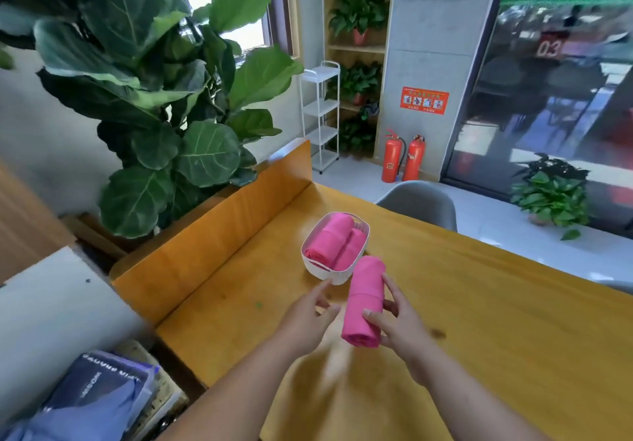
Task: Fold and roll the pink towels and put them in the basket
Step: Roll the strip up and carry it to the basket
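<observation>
A white basket (337,278) stands on the wooden table and holds two rolled pink towels (330,240) side by side. Just in front of it, my right hand (399,324) grips a third rolled pink towel (363,301), lifted off the table with its far end near the basket's front rim. My left hand (310,310) is beside the roll on the left, fingers relaxed and spread, its fingertips close to the basket's front edge and holding nothing.
The orange wooden table (479,303) has a raised wooden panel (219,224) along its left side. A big leafy plant (154,98) rises behind that panel. A grey chair (423,202) stands at the far edge. Dark packages (99,389) lie at lower left.
</observation>
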